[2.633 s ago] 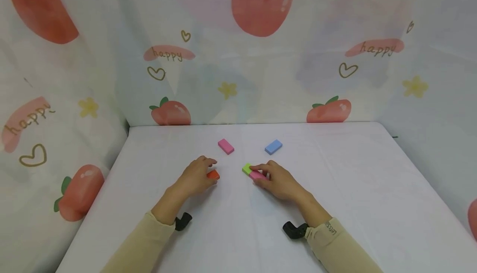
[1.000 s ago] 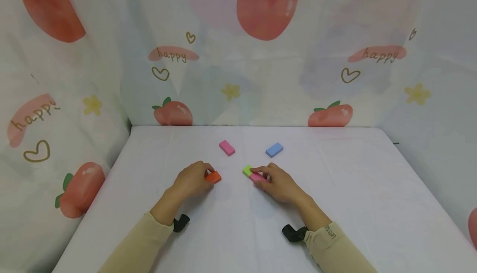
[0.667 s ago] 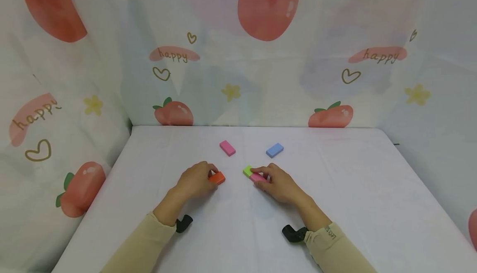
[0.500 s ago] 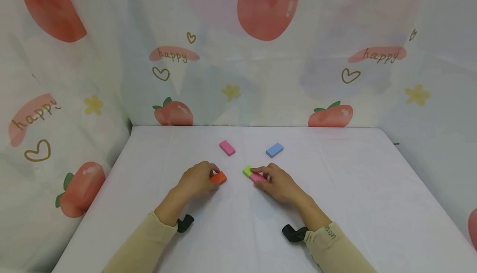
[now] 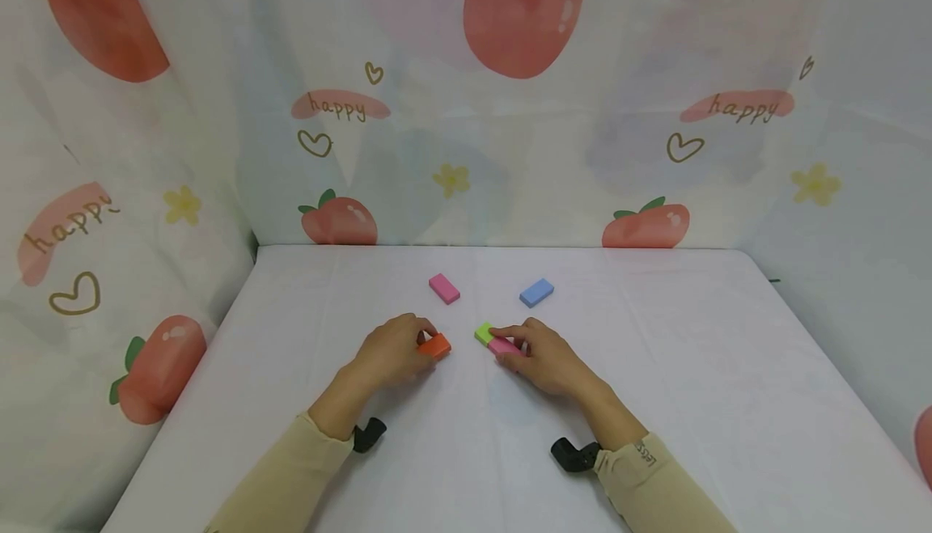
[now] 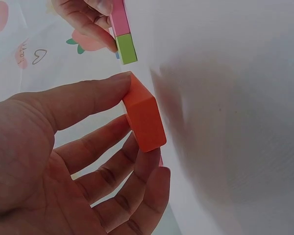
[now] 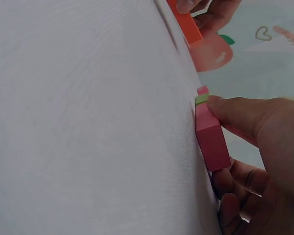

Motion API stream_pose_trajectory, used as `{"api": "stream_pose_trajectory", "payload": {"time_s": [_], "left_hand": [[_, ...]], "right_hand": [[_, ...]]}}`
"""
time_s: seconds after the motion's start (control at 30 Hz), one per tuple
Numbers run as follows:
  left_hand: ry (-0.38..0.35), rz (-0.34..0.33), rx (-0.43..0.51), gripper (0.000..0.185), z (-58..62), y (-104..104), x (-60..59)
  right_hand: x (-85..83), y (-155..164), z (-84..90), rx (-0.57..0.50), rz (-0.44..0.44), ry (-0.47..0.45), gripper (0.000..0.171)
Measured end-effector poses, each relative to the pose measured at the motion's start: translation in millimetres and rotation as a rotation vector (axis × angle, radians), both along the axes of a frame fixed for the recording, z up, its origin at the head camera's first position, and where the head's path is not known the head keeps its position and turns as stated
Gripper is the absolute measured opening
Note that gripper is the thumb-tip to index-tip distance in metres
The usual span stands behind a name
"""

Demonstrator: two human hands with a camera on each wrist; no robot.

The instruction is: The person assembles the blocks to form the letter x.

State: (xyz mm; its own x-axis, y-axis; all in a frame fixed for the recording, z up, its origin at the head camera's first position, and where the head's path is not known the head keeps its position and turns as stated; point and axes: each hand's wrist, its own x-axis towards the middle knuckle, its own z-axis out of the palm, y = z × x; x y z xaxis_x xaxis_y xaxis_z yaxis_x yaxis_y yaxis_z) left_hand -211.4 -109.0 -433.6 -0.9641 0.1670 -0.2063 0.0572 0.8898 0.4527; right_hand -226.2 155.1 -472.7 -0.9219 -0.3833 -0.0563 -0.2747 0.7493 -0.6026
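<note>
My left hand (image 5: 393, 350) pinches an orange rectangular block (image 5: 436, 346) between thumb and fingers, left of the table's middle. In the left wrist view the thumb lies on one edge of the orange block (image 6: 146, 120), fingertips on the opposite side. With thumb and fingers, my right hand (image 5: 551, 359) grips a pink block (image 5: 505, 346). A lime-green piece (image 5: 484, 333) meets its far-left end; I cannot tell whether the two are joined. The right wrist view shows the gripped pink block (image 7: 214, 142) close to the tabletop. A short gap separates orange from green.
Farther back on the white table (image 5: 655, 339) lie another pink block (image 5: 444, 289) and a blue block (image 5: 536, 293), apart from each other. A fruit-patterned cloth (image 5: 524, 161) stands behind the table, and more hangs at the sides.
My left hand, at first around the orange block with fingers spread, has closed on it and slid it right, towards the green piece. My right hand keeps its hold in about the same spot.
</note>
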Motion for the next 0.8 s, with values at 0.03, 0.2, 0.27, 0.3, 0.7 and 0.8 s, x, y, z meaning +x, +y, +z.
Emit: {"api": "stream_pose_trajectory", "payload": {"time_s": [0.03, 0.2, 0.27, 0.3, 0.7, 0.8], "left_hand": [[0.0, 0.0, 0.001, 0.042, -0.2, 0.4, -0.2], [-0.003, 0.002, 0.006, 0.043, -1.6, 2.0, -0.8], [-0.005, 0.001, 0.012, 0.042, -2.1, 2.9, -1.4], [-0.006, 0.002, 0.015, 0.042, -2.3, 3.3, -1.6], [-0.01, -0.003, 0.022, 0.041, -4.9, 8.6, -3.5], [-0.006, -0.01, 0.019, 0.041, -5.4, 9.5, -3.6]], "right_hand": [[-0.1, 0.0, -0.1, 0.001, 0.0, 0.0, 0.044], [-0.9, 0.1, -0.3, 0.003, 0.0, 0.002, 0.044], [-1.3, 0.2, -0.4, 0.0, 0.001, 0.004, 0.044], [-1.4, 0.3, -0.5, -0.001, 0.001, 0.004, 0.044], [-3.2, 0.6, -1.5, -0.008, 0.005, 0.0, 0.044], [-3.3, 0.4, -1.5, -0.008, 0.006, 0.0, 0.044]]}}
